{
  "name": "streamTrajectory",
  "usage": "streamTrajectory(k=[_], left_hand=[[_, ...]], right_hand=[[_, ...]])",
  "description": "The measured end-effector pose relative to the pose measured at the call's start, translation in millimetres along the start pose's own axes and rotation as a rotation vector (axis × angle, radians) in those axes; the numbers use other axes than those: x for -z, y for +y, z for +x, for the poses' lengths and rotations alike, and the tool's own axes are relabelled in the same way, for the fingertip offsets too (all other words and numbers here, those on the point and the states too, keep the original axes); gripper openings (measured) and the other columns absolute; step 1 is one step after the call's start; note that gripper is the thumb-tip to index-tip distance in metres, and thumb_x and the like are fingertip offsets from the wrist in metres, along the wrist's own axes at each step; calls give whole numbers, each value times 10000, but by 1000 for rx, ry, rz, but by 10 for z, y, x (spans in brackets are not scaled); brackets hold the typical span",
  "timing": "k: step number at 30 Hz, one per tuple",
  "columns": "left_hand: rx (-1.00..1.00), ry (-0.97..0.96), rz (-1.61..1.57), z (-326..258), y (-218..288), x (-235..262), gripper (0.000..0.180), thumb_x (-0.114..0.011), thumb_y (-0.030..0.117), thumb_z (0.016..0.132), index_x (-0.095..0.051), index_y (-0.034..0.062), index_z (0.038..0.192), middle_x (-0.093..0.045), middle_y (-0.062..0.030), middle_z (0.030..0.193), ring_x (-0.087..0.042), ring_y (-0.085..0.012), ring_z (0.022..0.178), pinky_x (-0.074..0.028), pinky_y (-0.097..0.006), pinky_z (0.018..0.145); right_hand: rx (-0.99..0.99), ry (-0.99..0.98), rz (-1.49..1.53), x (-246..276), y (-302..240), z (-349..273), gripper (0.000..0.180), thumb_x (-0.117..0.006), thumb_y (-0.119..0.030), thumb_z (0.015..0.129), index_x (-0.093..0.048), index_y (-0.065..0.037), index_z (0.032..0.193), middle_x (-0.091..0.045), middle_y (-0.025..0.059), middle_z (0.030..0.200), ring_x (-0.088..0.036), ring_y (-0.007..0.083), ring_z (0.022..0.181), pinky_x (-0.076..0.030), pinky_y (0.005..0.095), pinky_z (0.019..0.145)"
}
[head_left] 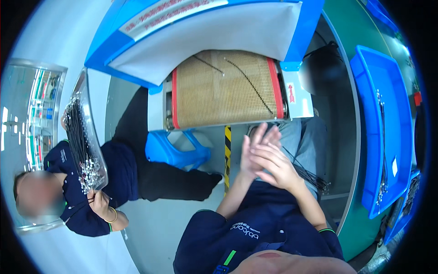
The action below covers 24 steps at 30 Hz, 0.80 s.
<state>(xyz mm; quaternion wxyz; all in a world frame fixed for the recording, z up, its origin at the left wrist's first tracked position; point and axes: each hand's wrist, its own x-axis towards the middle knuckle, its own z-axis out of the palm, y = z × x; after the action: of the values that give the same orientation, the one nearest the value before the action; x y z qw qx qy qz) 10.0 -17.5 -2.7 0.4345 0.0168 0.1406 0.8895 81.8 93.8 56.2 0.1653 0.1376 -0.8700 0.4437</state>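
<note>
In front of my lap, my left hand [248, 157] and my right hand [275, 165] meet, overlapping, the right one across the left palm. Fingers on both are stretched out, somewhat smeared by motion. I make out nothing gripped between them. Close behind my right hand and wrist, a bundle of thin black cables [312, 178] slants over my legs; its upper end runs close to the fingers, and whether they touch it is hidden. Beyond my fingertips, two dark cables [250, 83] [208, 65] lie apart on the brown mesh conveyor belt [196, 100].
The belt comes out of a blue-framed machine [308, 27] with a white curtain. At left, a co-worker holds a clear tray [98, 160] of black cables. A blue stool [178, 148] stands below the belt. Blue bins [372, 137] with cables sit on the green bench at right.
</note>
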Motion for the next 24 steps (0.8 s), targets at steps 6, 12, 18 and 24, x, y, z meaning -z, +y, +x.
streamTrajectory(k=[6,12,18,24], left_hand=[[238,254,14,-539,-415,299,580,-345,452,983,-283,108,1445,-370,-165,1435,-341,-260,1345,-256,-391,1112],[-35,26,1507,-317,-503,605,406,-531,158,934,-432,38,1309,-497,-166,1283,-472,-289,1218,-375,-368,1013],[29,-143,2138,-281,-905,954,438,-556,299,905,-491,77,1276,-388,-177,1402,-289,-352,1346,-216,-528,1084],[56,-165,2056,-275,-833,936,418,-568,241,889,-495,103,1277,-400,-160,1398,-289,-333,1354,-194,-550,1092]], right_hand=[[-378,71,111,72,213,-610,229,-659,-138,809,-642,-23,1007,-650,126,976,-607,298,944,-463,395,873],[-851,-31,-152,312,625,-1407,296,-636,-231,855,-635,1,1038,-644,182,1005,-607,362,944,-474,401,822],[-908,-154,29,145,621,-1597,307,-664,-197,824,-624,-15,1068,-651,189,1023,-619,358,955,-478,398,826],[-960,-149,10,73,662,-1570,262,-657,-189,819,-627,-39,1031,-662,172,941,-636,349,872,-479,408,767]])
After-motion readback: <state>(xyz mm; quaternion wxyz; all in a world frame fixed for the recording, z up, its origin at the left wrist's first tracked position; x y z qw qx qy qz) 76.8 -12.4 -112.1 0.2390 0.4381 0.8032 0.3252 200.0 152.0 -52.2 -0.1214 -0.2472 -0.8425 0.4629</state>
